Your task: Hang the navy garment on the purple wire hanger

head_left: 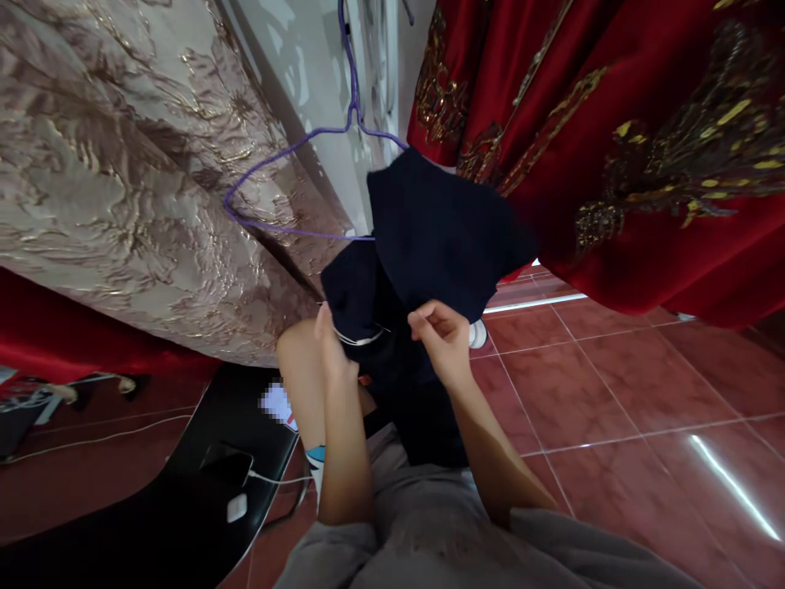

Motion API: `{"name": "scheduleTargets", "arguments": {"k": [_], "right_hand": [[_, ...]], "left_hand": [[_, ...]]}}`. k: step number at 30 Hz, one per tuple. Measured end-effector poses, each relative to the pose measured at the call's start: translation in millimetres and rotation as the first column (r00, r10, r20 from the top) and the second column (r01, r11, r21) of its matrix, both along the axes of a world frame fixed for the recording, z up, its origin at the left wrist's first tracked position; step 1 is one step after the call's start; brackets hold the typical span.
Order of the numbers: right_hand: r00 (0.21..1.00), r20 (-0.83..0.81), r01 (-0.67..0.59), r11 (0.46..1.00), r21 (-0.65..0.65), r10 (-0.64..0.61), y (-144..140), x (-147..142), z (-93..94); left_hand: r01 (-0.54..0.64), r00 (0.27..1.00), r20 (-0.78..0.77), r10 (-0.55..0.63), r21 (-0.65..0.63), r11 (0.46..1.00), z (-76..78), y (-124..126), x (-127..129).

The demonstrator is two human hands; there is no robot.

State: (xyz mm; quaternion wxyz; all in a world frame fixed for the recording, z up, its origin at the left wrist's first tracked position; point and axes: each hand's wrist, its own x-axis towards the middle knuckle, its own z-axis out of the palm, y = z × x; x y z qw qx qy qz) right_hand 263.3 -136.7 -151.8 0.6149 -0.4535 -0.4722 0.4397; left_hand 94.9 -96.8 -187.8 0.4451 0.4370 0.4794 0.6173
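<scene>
A dark navy garment [445, 229] hangs partly over a purple wire hanger [288, 151] and drapes down across my lap. My left hand [334, 348] grips the smaller folded part of the garment by its left edge. A pale strip or band shows along the lower edge of that fold. My right hand [442, 337] is closed in a pinch just below the larger panel of the cloth. What sits between its fingertips is too small to make out. A thin light line, perhaps thread or a needle, lies in the gap between both hands.
Beige embossed fabric [123, 180] hangs at the left, and a red gown [601, 123] with gold decoration hangs at the right. A black bench [153, 499] holds a phone [228, 465] on a white cable and a small white case [236, 508]. Red tiles [589, 384] cover the floor.
</scene>
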Motion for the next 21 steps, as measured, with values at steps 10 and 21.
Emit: {"name": "scheduleTargets", "arguments": {"k": [10,21], "right_hand": [[0.945,0.106,-0.305,0.951,-0.051,0.309,-3.6,3.8,0.7],[0.717,0.397,-0.638,0.769,0.044,0.573,42.5,57.6,118.7]], "left_hand": [[0.178,0.936,-0.348,-0.054,0.334,0.926,44.6,-31.7,36.8],[0.708,0.116,-0.894,-0.432,-0.231,0.667,64.1,2.2,-32.8]]}}
